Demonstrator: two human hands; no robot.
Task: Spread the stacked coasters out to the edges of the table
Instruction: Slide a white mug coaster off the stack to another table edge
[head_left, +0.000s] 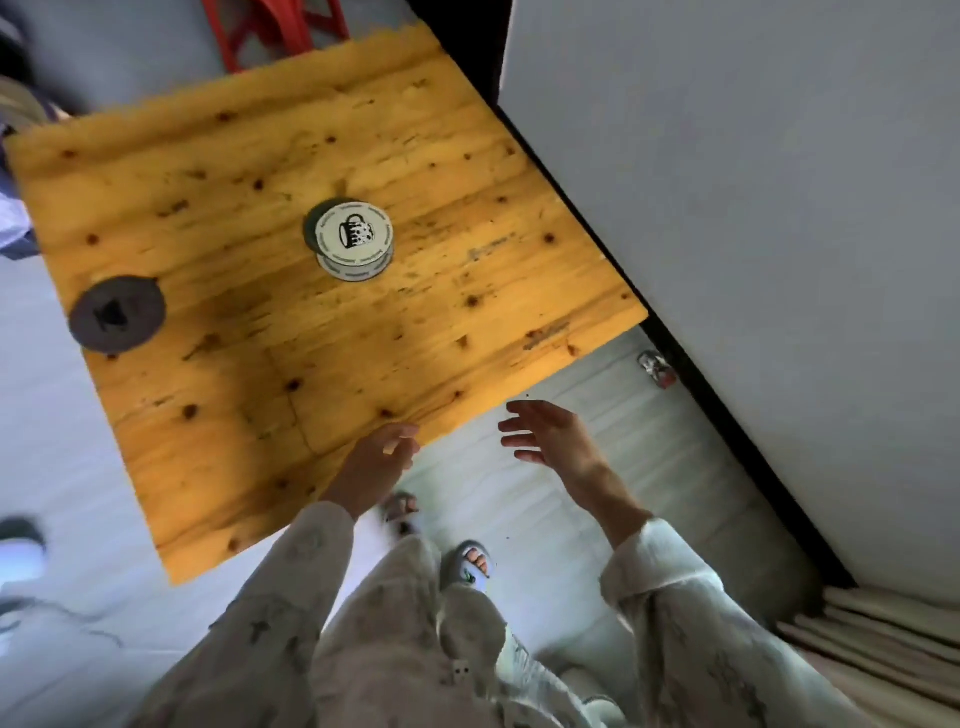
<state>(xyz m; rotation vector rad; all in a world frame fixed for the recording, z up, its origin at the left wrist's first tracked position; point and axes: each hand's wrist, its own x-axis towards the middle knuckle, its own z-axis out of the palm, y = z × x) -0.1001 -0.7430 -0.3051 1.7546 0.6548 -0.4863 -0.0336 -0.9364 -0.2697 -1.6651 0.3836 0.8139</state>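
A stack of round white coasters (353, 240) with a black mug print on top stands near the middle of the yellow wooden table (260, 364). A single dark grey coaster (118, 313) lies at the table's left edge. My left hand (376, 462) hovers at the near edge of the table, fingers loosely curled, holding nothing. My right hand (550, 436) hangs in the air just off the table's near right side, fingers spread and empty. Both hands are well short of the stack.
A white wall (727, 208) runs close along the table's right side. A red stool (270, 31) stands beyond the far edge. My legs and slippered feet (467, 564) are on the pale floor below. A small object (657, 368) lies by the wall's base.
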